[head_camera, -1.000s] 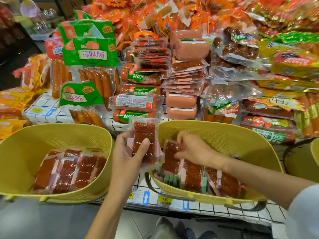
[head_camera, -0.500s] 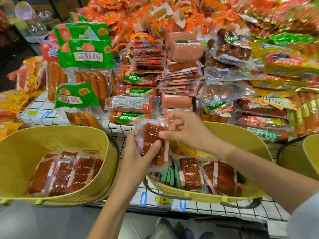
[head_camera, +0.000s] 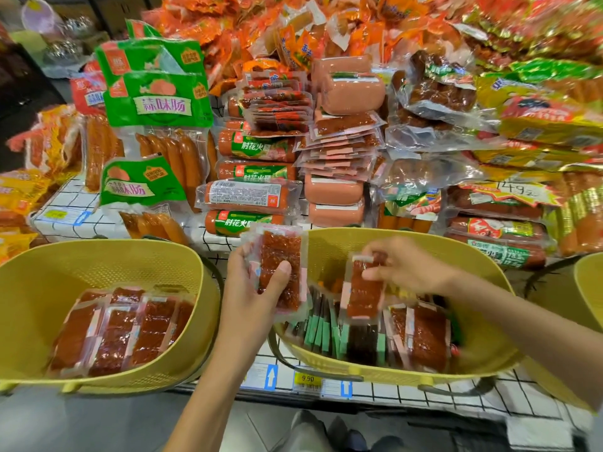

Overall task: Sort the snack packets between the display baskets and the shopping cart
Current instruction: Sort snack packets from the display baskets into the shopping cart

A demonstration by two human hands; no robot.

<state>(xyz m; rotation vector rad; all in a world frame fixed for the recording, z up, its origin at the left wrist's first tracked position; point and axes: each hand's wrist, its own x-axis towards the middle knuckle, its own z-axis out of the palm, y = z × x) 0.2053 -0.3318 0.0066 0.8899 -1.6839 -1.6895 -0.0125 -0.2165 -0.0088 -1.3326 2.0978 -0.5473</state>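
Far to the left of the left hand sits a yellow plastic basket [head_camera: 65, 282] with tiny holes in its wall. Flat, see-through packets of dark red meat [head_camera: 114, 331] lie side by side in it. Up behind it stand shiny green bags [head_camera: 160, 102] that read "蒜味肠", with long orange sausages under them.

The left hand [head_camera: 248, 295] is held up between the two baskets, palm facing us. Its fingers and thumb are wrapped round one red packet [head_camera: 280, 269], which stands up tall. Just behind this hand lie fat sausage rolls [head_camera: 254, 148] with green labels reading "肘花火腿". Below the hands a small yellow price tag [head_camera: 306, 379] says "9.90".

The right hand [head_camera: 404, 265] hangs over a second yellow basket [head_camera: 329, 252], near the left hand but not touching it. Its fingertips pinch the top of another red packet [head_camera: 362, 291], which dangles down. Under it more packets stand on edge, some with green strips [head_camera: 319, 331]. Far right of that hand, a yellow sign [head_camera: 518, 190] shows handwritten numbers like "149".
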